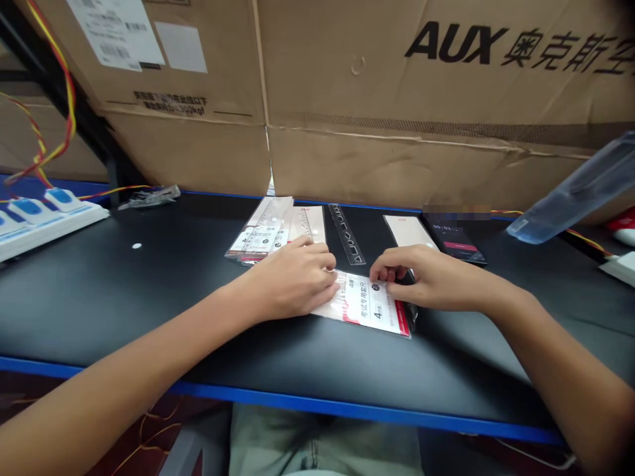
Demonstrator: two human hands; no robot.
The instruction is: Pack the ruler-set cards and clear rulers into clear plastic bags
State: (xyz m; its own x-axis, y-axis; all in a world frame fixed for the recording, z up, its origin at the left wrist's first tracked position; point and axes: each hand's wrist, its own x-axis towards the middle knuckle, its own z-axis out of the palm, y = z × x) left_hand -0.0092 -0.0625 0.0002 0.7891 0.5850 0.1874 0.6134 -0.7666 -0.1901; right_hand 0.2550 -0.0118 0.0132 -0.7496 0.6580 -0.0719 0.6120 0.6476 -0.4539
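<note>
A clear plastic packet with a white and red label (372, 307) lies on the black table (149, 291) in front of me. My left hand (292, 277) rests knuckles-up on the packet's left end, fingers curled onto it. My right hand (421, 274) pinches the packet's upper right edge with curled fingers. Just behind the hands lie two more ruler packets (262, 231), a pale ruler (310, 223), a dark transparent stencil ruler (347, 235) and a pale flat strip (409, 231).
A dark phone (459, 243) lies at the right rear. Large cardboard boxes (377, 99) wall off the back of the table. A white power strip (40, 218) with red-yellow wires sits at the left. A bluish translucent container (575, 198) juts in from the right.
</note>
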